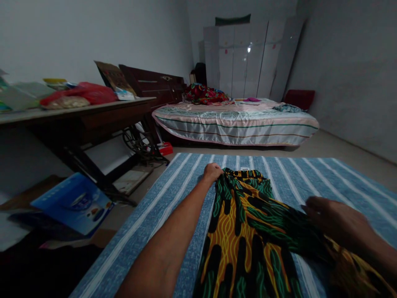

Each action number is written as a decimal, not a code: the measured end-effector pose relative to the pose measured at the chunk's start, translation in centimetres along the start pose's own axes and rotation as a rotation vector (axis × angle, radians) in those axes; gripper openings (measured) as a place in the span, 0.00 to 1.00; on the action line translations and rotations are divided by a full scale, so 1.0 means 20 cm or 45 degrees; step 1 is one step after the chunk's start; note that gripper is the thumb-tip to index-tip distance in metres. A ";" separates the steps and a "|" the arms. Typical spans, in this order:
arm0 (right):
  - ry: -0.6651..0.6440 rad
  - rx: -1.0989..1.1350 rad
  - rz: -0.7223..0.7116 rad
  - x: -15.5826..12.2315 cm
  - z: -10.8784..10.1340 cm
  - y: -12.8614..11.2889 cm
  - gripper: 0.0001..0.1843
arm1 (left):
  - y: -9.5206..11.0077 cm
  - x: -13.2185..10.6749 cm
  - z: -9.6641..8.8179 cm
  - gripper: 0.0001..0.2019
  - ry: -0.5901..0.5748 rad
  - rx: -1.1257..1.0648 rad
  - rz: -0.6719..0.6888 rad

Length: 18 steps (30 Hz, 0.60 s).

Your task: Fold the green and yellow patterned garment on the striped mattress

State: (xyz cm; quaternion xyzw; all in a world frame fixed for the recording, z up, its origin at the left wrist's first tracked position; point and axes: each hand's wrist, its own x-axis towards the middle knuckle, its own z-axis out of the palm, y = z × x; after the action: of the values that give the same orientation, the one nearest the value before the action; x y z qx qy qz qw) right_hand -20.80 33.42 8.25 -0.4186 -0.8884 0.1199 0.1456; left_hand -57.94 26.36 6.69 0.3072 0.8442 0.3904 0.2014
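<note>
A pair of patterned trousers (235, 219), black, green and orange-yellow with wavy lines, lies on a blue bedspread (173, 207) with white stripes. My left hand (212, 171) is closed on the left corner of the gathered waistband at the far end. To the right, my right hand (331, 213) is over the part of the cloth that stretches out sideways. Motion smears its fingers, so whether they grip the fabric is unclear. Cloth below the right forearm is blurred too. The near end of the trousers runs out of view at the bottom.
Beyond stands a bed (235, 128) with a striped sheet and a red floral blanket (204, 94). At left is a treadle sewing-machine table (124, 107) carrying a red plastic bag (93, 93). A blue box (74, 205) sits beneath it. Pale wardrobes (242, 62) line the back.
</note>
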 end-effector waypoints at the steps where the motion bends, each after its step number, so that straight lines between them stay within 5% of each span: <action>1: -0.060 -0.086 -0.044 0.05 0.02 -0.12 0.12 | 0.00 0.01 0.00 0.07 0.007 0.003 0.009; 5: -0.134 -0.185 -0.245 0.27 0.13 -0.55 0.14 | -0.01 0.01 -0.03 0.07 0.001 0.015 0.026; 8: -0.136 -0.260 -0.285 0.40 0.24 -0.71 0.15 | -0.01 -0.01 -0.06 0.09 -0.027 0.017 0.021; 12: -0.112 -0.282 -0.292 0.48 0.35 -0.75 0.13 | -0.01 -0.04 -0.09 0.08 -0.079 0.005 0.020; 18: -0.045 -0.278 -0.235 0.50 0.33 -0.69 0.18 | -0.02 -0.04 -0.05 0.13 -0.124 -0.009 0.048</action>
State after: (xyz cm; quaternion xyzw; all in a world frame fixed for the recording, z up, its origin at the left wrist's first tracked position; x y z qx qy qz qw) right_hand -38.93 32.05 8.33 -0.3463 -0.9333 0.0160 0.0941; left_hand -58.10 25.04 7.00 0.3409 0.8261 0.3815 0.2361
